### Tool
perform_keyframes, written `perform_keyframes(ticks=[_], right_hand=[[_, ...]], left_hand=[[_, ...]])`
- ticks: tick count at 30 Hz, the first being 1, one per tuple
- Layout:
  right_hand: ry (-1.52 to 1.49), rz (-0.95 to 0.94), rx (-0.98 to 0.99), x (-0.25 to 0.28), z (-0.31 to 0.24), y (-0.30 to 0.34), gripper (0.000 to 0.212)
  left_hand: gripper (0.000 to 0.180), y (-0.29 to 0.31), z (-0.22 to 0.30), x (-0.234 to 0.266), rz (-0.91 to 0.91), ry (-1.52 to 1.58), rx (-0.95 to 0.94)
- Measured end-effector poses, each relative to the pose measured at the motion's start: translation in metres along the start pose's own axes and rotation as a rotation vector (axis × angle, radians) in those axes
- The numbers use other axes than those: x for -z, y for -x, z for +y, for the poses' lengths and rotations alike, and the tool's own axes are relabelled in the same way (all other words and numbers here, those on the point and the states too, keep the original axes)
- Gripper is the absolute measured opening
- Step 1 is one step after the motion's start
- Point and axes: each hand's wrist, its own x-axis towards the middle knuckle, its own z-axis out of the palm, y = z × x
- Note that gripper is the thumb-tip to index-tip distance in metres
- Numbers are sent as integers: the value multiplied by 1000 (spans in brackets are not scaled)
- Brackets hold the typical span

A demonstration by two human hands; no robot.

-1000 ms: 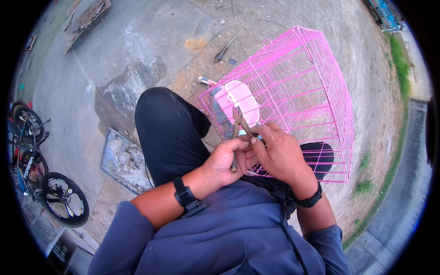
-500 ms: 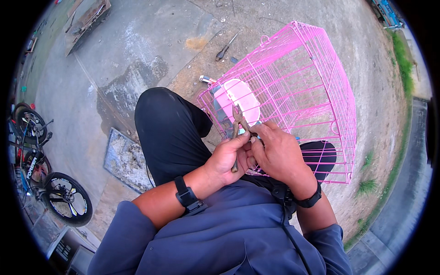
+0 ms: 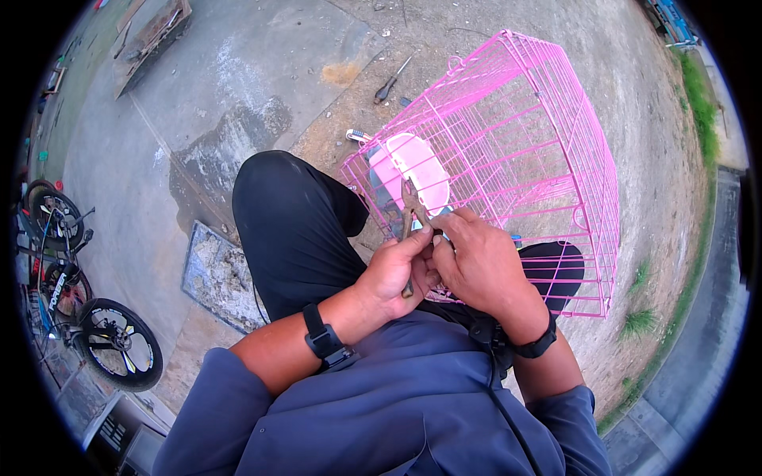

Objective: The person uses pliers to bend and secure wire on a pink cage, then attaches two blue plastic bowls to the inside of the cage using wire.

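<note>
A pair of worn, rusty pliers (image 3: pixel 410 202) is held between my two hands in front of my lap, its jaws pointing away from me. My left hand (image 3: pixel 389 274) is closed round one handle, whose end sticks out below the fingers. My right hand (image 3: pixel 486 266) is closed at the other handle, its thumb and fingers pressed near the pivot. Whether anything small sits between the fingers is hidden. Just beyond and to the right stands a pink wire cage (image 3: pixel 548 151), tilted over my right knee, with a pink plastic tray (image 3: pixel 421 168) seen through its bars.
A screwdriver (image 3: pixel 391 82) lies on the ground beyond the cage. A small white-and-dark tool (image 3: pixel 359 136) rests by the cage's corner. A cement-crusted board (image 3: pixel 218 274) is left of my knee. Bicycles (image 3: pixel 111 341) stand at far left.
The far top of the cage has shifted slightly up and left. Both hands keep almost the same grip on the pliers.
</note>
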Motion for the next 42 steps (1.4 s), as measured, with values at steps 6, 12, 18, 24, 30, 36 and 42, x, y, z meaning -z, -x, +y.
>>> perform_keyframes(ticks=[6,12,18,24,30,36,42], right_hand=[[-5,-7,3,0,0,-1,14],[-3,25,14,-1,2,0,20],[-29,30,-33,4,6,0,25],[-139,72,-45,11,2,0,26],[-218,128,-85,33,-10,7,25],[-292,168,0,73,-19,36,25],[-368,453,-40,70,4,69,28]], left_hand=[[21,1,2,2,-14,-26,-2],[24,-3,3,16,-168,-7,4],[27,4,10,22,-278,-110,0],[27,9,20,36,-181,-203,-73],[28,-11,17,43,5,-263,-218],[25,-20,18,39,51,-256,-279],[22,-23,17,33,48,-262,-298]])
